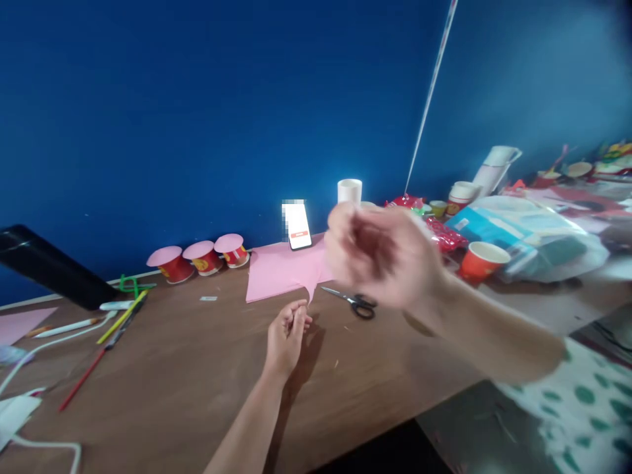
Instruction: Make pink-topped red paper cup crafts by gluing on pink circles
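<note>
Low over the table, my left hand (286, 337) is closed, thumb and fingers pinched together. A narrow pointed end of pink paper (276, 270) comes down to its fingertips. My right hand (385, 257) is raised closer to the camera and smeared by motion. Its fingers look curled, but whether anything is in them does not show. Beneath and left of it lie black-handled scissors (363, 307), blades pointing left. A lit phone (299, 225) leans upright at the wall behind the pink paper. Just above the right hand, a white paper cup (349, 191) is partly hidden.
Three red cups with pink paper tops (205, 257) stand along the wall. A black bottle (54, 266), pens and a white cable (49, 337) are at left. An orange cup (484, 260), a plastic bag (538, 237) and a white jug (494, 170) crowd the right.
</note>
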`<state>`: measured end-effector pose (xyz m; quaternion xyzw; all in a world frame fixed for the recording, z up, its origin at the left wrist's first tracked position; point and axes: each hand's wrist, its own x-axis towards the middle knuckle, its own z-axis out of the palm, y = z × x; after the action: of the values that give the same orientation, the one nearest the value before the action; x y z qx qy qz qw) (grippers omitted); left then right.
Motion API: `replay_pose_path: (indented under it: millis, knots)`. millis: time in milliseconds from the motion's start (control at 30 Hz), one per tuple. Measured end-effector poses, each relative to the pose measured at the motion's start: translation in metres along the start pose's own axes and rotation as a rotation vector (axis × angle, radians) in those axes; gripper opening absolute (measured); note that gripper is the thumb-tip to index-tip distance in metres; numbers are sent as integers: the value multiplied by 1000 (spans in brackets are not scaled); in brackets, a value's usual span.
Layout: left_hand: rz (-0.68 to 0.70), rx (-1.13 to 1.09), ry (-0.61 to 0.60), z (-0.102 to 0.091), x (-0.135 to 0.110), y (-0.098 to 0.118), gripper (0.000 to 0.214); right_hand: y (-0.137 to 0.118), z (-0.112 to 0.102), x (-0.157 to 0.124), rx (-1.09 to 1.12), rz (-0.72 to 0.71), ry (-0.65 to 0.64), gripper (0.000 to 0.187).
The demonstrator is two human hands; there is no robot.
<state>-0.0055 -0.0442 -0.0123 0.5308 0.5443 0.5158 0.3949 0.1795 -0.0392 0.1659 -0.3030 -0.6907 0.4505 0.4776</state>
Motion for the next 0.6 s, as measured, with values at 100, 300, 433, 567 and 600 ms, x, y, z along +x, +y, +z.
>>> replay_pose_path:
  millis: [100, 300, 433, 567, 600]
  knots:
    - [15, 47, -42, 0, 3, -3, 41, 39, -45, 83, -648, -77, 101, 24]
    - [2, 48, -93, 0, 4, -3, 39, 95, -126, 166, -1525, 180, 87, 35]
    - [-35, 50, -92, 1, 4, -2, 39, 102, -137, 180, -1505, 309, -112, 36]
    - [-26, 54, -100, 2, 4, -2, 38, 101, -150, 197, -1483, 267, -349, 30]
    - [-28, 54, -101, 2, 4, -2, 38, 100, -153, 201, -1495, 266, -398, 28]
